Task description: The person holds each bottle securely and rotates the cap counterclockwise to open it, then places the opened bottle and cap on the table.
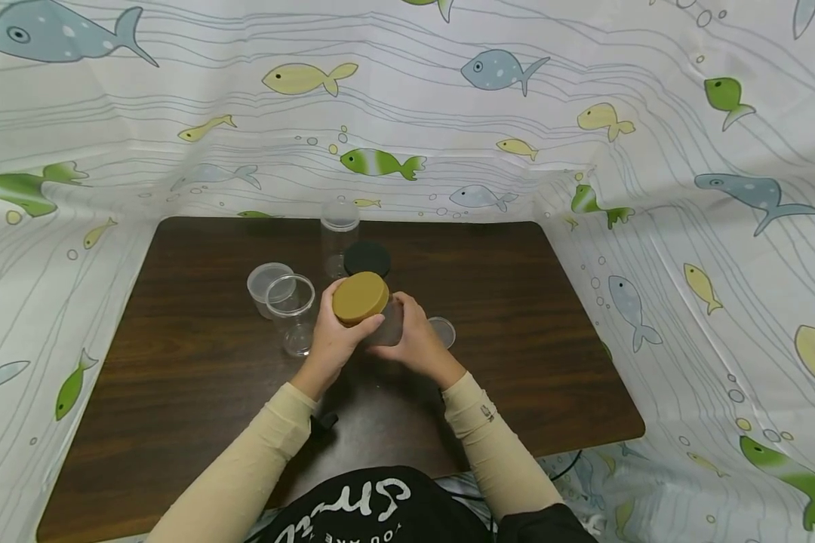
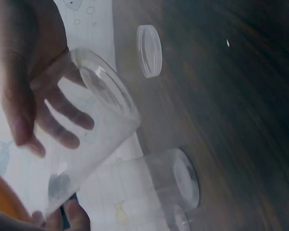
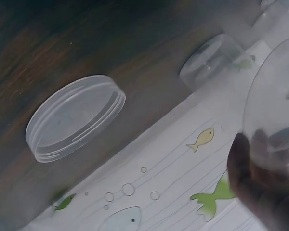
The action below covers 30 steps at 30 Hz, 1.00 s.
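Note:
Both hands hold a tilted clear plastic jar (image 1: 389, 326) with a gold-yellow lid (image 1: 361, 296) at its upper end. My left hand (image 1: 334, 337) grips the jar just below the lid, its thumb lying across the front. Around the lower part curls my right hand (image 1: 417, 341), thumb underneath and fingers on the far side. In the left wrist view the jar's round base (image 2: 111, 91) faces the table, and the right hand's fingers (image 2: 62, 115) show through the clear wall. The right wrist view has only part of the right hand (image 3: 260, 192) against the jar.
A clear lid (image 1: 442, 332) lies on the dark wooden table (image 1: 516, 362) right of the hands. To the left stand an open clear jar (image 1: 292, 332) and a shorter clear container (image 1: 266, 285). Behind the hands are a tall clear jar (image 1: 339, 240) and a black lid (image 1: 367, 259).

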Each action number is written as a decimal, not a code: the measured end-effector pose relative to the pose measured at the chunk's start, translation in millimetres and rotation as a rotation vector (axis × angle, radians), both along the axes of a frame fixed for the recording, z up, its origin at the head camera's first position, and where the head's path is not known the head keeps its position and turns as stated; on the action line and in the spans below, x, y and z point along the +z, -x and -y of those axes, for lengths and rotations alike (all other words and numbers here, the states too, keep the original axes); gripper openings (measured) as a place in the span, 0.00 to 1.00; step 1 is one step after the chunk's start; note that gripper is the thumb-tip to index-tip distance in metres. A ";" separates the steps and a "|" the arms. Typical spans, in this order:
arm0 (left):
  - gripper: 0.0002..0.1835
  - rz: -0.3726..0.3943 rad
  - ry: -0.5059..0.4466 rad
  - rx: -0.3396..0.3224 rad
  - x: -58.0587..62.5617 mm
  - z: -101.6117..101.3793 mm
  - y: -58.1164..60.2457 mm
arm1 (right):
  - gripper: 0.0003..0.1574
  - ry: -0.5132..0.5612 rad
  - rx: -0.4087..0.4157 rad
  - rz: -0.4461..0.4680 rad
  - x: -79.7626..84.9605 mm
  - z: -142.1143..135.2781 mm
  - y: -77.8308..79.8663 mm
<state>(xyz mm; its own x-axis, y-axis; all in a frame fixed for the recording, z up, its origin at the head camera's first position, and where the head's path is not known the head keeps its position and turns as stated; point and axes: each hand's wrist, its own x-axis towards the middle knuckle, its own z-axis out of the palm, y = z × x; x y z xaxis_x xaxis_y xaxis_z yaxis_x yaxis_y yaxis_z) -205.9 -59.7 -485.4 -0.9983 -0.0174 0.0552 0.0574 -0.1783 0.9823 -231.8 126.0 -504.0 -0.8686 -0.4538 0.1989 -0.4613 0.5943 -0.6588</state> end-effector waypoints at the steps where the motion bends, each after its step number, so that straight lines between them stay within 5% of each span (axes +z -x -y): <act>1: 0.49 -0.002 -0.012 -0.018 0.5 1.3 -0.4 | 0.65 0.023 0.026 0.043 1.2 -2.1 1.0; 5: 0.53 -0.045 -0.108 -0.154 1.0 10.1 -1.2 | 0.65 0.133 0.172 0.259 7.9 -15.3 5.3; 11: 0.64 -0.223 -0.239 -0.391 -0.5 19.8 3.4 | 0.61 0.315 0.417 0.500 17.6 -32.5 11.0; 15: 0.64 -0.306 -0.267 -0.490 1.2 23.1 9.5 | 0.63 0.308 0.521 0.532 22.1 -34.9 14.5; 20: 0.59 -0.310 -0.267 -0.598 5.6 27.3 13.6 | 0.66 0.282 0.568 0.546 24.0 -33.9 16.2; 24: 0.54 -0.304 -0.249 -0.587 6.9 27.2 13.0 | 0.67 0.295 0.567 0.541 22.3 -31.7 17.5; 30: 0.53 -0.194 -0.186 -0.401 3.4 20.6 6.7 | 0.67 0.256 0.441 0.439 15.8 -25.5 16.7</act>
